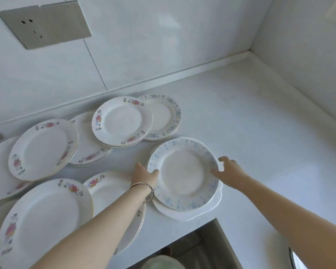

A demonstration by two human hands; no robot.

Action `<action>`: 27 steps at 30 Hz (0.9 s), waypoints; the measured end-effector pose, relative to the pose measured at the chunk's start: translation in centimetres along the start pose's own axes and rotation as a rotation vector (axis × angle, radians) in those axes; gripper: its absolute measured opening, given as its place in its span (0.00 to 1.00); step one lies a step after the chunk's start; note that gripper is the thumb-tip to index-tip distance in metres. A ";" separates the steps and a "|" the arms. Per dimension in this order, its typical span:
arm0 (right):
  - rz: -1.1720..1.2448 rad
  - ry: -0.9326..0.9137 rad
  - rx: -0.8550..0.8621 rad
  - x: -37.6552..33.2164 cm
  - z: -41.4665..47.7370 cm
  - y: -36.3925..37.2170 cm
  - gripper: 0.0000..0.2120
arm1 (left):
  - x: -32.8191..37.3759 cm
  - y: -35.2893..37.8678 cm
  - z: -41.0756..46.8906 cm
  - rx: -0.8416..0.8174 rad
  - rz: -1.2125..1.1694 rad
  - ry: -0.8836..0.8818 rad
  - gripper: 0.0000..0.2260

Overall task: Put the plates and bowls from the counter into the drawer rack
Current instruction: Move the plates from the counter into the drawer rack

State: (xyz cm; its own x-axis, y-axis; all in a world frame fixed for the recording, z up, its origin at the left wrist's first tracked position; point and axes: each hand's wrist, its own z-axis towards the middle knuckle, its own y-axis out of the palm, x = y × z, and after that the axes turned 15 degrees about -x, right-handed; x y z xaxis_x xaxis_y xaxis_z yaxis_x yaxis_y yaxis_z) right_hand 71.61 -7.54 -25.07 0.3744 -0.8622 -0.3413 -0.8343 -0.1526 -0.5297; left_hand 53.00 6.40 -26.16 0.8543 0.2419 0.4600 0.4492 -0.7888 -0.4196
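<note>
Two hands on one plate: the blue-speckled plate (pixel 184 175) lies on top of a white scalloped plate (pixel 202 212), both flat on the counter (pixel 260 123) near its front edge. Left hand (pixel 145 174) sits at the plate's 9 o'clock with the thumb laid on the rim. Its other fingers run along outside the rim, and I cannot tell whether they are under it or gripping. Right hand (pixel 228 170) is at 3 o'clock, thumb on the rim and fingers curled round the far edge, so it pinches the plate.

Step, as I read it: lift the top plate off for the rack.
- Get the left fingers under the rim before lifting, as a thumb-only hold could slip on glaze.
- Lift level and straight up so the white scalloped plate is not dragged; it already overhangs toward 5 o'clock.
- Keep the left forearm high. It passes over rose-patterned plates (pixel 113 189) at 8 o'clock, and the bracelet (pixel 144 186) could catch a rim.
- More rose-patterned stacks lie from 9 to 11 o'clock, and a blue-rimmed plate (pixel 164 117) at 12.

Dark gap (pixel 198 247) shows at 6 o'clock below the counter edge; no rack is visible in it.
</note>
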 end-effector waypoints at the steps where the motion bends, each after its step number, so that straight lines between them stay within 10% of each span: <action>1: 0.027 0.031 -0.008 -0.3 1.1 -0.3 0.31 | 0.3 0.1 0.8 -0.041 0.006 -0.039 0.25; 12: 0.254 0.073 -0.115 -1.2 7.5 -0.8 0.33 | -0.2 1.9 5.2 -0.119 0.191 -0.235 0.22; 27: 0.400 -0.036 0.090 4.5 -1.2 -1.7 0.29 | -0.1 3.0 -3.4 -0.107 -0.361 0.046 0.18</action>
State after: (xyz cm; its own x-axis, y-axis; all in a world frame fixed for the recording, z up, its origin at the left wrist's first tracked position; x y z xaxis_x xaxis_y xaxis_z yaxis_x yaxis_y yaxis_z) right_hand 74.17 -11.74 -24.76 0.0426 -0.8274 -0.5600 -0.8787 0.2358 -0.4152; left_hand 53.36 2.10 -24.82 0.6321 0.4918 0.5988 0.6877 -0.7121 -0.1411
